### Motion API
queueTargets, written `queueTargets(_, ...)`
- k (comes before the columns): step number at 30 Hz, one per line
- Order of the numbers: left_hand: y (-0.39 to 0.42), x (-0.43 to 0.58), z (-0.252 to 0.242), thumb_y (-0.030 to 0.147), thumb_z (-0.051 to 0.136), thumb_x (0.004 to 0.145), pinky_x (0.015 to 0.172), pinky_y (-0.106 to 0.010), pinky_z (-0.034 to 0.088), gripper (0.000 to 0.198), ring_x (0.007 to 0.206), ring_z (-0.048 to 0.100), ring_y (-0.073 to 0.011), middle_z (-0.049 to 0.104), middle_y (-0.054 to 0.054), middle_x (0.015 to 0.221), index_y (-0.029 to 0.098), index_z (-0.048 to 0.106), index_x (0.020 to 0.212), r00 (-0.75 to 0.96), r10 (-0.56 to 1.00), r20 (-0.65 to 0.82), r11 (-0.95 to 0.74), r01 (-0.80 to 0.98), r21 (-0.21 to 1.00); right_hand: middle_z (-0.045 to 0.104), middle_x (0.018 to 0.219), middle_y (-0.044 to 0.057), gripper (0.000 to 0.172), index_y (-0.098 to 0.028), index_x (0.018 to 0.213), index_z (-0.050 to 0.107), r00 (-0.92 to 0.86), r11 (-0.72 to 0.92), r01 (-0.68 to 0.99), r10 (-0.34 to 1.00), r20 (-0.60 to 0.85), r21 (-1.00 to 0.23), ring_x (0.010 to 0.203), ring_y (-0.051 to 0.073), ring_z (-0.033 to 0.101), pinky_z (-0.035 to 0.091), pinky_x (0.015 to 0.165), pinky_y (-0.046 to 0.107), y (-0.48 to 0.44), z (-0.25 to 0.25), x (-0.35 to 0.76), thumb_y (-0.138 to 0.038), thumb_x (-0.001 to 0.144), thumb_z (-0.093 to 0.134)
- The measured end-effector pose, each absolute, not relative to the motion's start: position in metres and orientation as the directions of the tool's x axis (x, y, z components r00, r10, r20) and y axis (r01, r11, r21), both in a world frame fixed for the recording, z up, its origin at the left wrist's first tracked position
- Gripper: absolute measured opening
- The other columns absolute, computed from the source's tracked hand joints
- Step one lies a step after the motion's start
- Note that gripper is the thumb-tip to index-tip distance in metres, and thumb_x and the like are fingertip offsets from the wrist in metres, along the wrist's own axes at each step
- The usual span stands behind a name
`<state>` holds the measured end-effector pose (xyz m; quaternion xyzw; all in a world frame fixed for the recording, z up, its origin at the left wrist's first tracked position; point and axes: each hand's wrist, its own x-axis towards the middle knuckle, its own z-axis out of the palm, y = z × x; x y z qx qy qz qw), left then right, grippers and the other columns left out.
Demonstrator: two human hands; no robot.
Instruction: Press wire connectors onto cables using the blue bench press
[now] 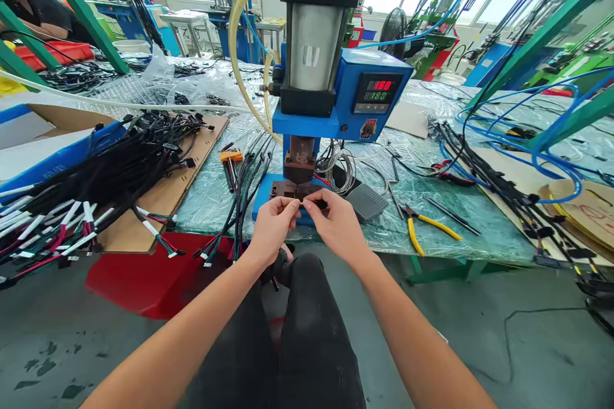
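You are holding your left hand (272,223) and right hand (337,225) together just in front of the blue press (314,118). Both are pinching thumb against forefinger on a small dark piece (302,203), which is sitting between the fingertips and is too small to identify.

Left hand (272,223): raised, back facing the camera, thumb and forefinger pinched together, other fingers curled loosely.
Right hand (338,220): level with the left hand and just beside it, thumb and forefinger pinched the same way.
Fingertips (292,205): the two pinches meet tip to tip between the hands.
Wrists: bent slightly inward.
Forearms: bare, stretched forward, converging toward the hands.
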<state>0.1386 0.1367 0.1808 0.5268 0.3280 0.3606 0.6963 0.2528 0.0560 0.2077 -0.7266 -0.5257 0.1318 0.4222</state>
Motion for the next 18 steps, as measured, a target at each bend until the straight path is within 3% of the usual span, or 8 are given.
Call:
queueTargets(6,0.147,0.152,0.180,0.038,0.076,0.066,0.040,-0.019,0.029,0.029,0.042,0.041,-0.0049,0.056,0.002,0.058,0.013,0.062,0.069,0.530,0.830,-0.174,0.294,-0.151,0.944,0.069,0.097,0.006,0.017,-0.020,0.097,0.065,0.312,-0.047,0.822,0.870,0.381,-0.567,0.087,0.019,0.062,0.044,0.076,0.029,0.060,0.197,0.263,-0.024,0.097,0.049)
queueTargets(13,0.157,0.157,0.180,0.035,0.077,0.062,0.036,-0.019,0.025,0.028,0.040,0.041,-0.0046,0.057,0.001,0.057,0.013,0.061,0.066,0.541,0.795,-0.274,0.407,-0.141,0.902,0.070,0.110,0.006,0.034,-0.024,0.124,0.065,0.224,-0.085,0.922,0.913,0.340,-0.378,0.103,0.022,0.062,0.046,0.086,0.031,0.068,0.196,0.263,-0.020,0.100,0.042)
queueTargets(18,0.159,0.156,0.182,0.031,0.076,0.062,0.036,-0.019,0.028,0.024,0.041,0.043,-0.0052,0.057,0.000,0.058,0.013,0.060,0.064,0.576,0.757,-0.309,0.462,-0.137,0.876,0.069,0.111,0.008,0.042,-0.023,0.134,0.062,0.209,-0.127,0.951,0.935,0.285,-0.281,0.102,0.024,0.062,0.047,0.084,0.032,0.068,0.202,0.262,-0.018,0.097,0.043)
